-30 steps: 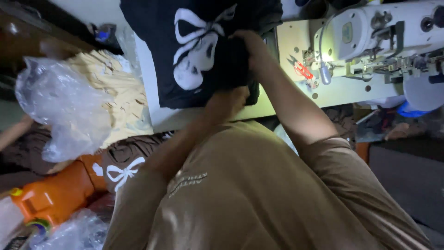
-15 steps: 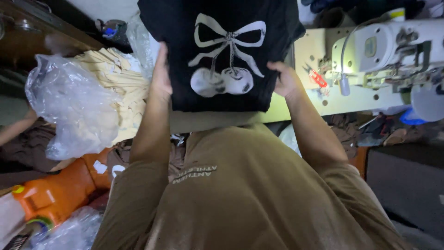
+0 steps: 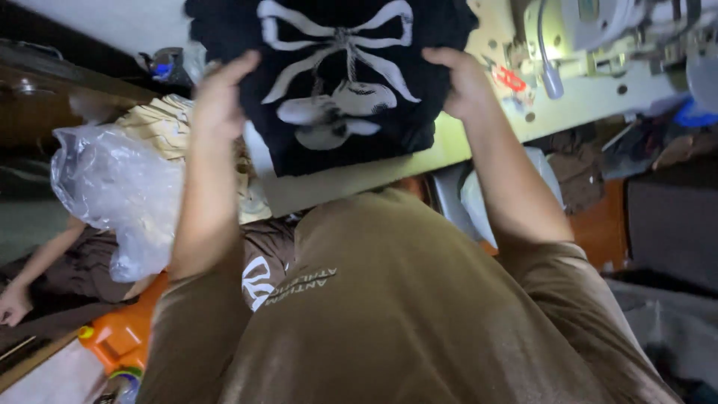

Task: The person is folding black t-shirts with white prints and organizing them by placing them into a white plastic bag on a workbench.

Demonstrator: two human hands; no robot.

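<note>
Black garment (image 3: 340, 82) with a white bow print, held flat over the pale table (image 3: 359, 183), one hand gripping each side edge. Left hand (image 3: 217, 101) clamped on its left edge, fingers curled over the cloth; right hand (image 3: 464, 82) pinching the right edge likewise. Sewing machine (image 3: 598, 30) right of the right hand. Clear plastic bag (image 3: 112, 187) below-left of the left hand. Red clip (image 3: 512, 78) just beside the right hand.

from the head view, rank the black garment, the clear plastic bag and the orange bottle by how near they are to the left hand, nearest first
1. Black garment: the left hand grips its left edge, so it is touching.
2. Clear plastic bag: down and to the left of that hand, apart from it.
3. Orange bottle: farthest, low at the left edge of the picture.
</note>
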